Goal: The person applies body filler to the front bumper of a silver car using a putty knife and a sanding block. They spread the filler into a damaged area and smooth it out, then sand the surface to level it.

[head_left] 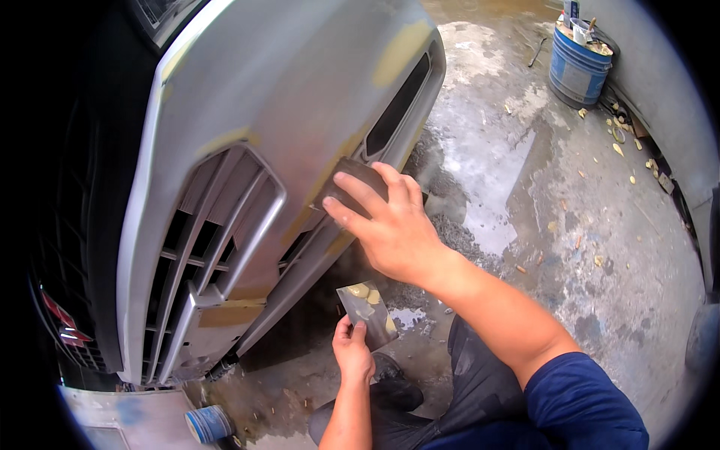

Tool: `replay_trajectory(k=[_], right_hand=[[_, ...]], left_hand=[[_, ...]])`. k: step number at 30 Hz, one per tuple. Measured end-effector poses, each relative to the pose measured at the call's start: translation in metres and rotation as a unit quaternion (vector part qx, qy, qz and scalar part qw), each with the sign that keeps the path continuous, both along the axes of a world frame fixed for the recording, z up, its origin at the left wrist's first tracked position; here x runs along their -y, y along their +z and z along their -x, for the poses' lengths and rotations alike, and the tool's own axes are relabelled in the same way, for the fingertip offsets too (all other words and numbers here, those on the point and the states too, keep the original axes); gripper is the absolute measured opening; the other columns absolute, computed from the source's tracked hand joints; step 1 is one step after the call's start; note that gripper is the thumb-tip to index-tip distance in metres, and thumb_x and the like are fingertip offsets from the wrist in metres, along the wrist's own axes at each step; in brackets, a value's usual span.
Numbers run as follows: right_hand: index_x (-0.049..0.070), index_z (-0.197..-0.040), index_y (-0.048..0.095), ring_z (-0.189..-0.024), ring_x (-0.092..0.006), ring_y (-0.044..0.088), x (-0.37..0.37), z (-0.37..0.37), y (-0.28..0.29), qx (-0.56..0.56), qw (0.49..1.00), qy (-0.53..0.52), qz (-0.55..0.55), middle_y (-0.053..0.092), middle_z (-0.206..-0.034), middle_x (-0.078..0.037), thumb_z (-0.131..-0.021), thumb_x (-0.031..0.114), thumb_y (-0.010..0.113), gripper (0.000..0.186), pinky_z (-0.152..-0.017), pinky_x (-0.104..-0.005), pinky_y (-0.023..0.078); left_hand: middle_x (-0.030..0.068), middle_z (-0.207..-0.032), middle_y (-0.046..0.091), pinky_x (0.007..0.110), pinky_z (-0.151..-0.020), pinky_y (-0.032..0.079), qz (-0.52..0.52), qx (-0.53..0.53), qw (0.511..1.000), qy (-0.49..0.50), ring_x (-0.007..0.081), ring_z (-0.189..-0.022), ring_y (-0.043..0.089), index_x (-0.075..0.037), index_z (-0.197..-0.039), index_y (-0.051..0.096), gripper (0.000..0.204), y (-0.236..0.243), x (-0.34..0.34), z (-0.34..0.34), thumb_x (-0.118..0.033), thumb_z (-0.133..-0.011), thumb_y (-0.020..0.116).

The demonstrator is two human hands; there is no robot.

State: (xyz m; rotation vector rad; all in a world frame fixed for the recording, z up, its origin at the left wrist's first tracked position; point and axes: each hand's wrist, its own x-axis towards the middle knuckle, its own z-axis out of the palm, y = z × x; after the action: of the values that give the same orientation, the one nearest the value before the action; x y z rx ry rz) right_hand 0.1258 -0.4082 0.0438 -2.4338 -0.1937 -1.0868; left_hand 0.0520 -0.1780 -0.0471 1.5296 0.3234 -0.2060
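Note:
In front of me is a grey car bumper [300, 82] with pale yellow filler patches along its edges and a slatted grille opening. My right hand [397, 225] presses a dark, flat putty spreader [356, 178] against the bumper beside the narrow side slot, its fingers spread over the blade. Lower down, my left hand [352, 349] pinches a thin metal plate [369, 319] by its near edge. Dabs of pale yellow putty lie on that plate. The spreader's working edge, where it meets the bumper, is partly hidden.
A blue bucket [579, 71] with a cup and tools on top stands at the far right by the wall. Yellow scraps litter the wet concrete floor [570, 217]. Another blue bucket [210, 424] sits at lower left, next to a pale panel [139, 412].

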Motion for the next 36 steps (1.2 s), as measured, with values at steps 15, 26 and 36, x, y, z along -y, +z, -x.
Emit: replay_trajectory(k=[15, 26, 36], right_hand=[[0.02, -0.127, 0.062, -0.125, -0.0418, 0.039, -0.039, 0.015, -0.009, -0.006, 0.999, -0.003, -0.034, 0.046, -0.144, -0.007, -0.071, 0.006, 0.069, 0.059, -0.095, -0.0547, 0.036], [0.023, -0.126, 0.063, -0.127, -0.0398, 0.039, -0.054, -0.004, -0.044, 0.064, 0.996, -0.005, -0.058, 0.046, -0.143, -0.003, -0.074, 0.005, 0.067, 0.056, -0.098, -0.0516, 0.036], [0.025, -0.127, 0.062, -0.13, -0.0398, 0.037, -0.037, -0.017, -0.056, 0.102, 0.991, -0.003, -0.083, 0.042, -0.147, -0.002, -0.08, 0.005, 0.062, 0.051, -0.101, -0.0523, 0.036]], left_hand=[[0.008, -0.107, 0.066, 0.027, -0.09, 0.046, 0.001, 0.0, 1.0, 0.008, 0.012, -0.096, 0.06, 0.004, -0.115, 0.06, 0.021, 0.003, -0.003, -0.002, 0.002, -0.095, 0.054], [0.0083, -0.107, 0.066, 0.027, -0.09, 0.046, -0.007, -0.008, 1.0, 0.015, 0.0128, -0.097, 0.06, 0.004, -0.116, 0.059, 0.022, 0.0, -0.004, -0.001, 0.003, -0.095, 0.054], [0.0085, -0.107, 0.066, 0.027, -0.09, 0.046, -0.02, -0.004, 1.0, 0.015, 0.0134, -0.097, 0.06, 0.004, -0.115, 0.06, 0.021, 0.001, -0.005, -0.001, 0.004, -0.095, 0.053]])
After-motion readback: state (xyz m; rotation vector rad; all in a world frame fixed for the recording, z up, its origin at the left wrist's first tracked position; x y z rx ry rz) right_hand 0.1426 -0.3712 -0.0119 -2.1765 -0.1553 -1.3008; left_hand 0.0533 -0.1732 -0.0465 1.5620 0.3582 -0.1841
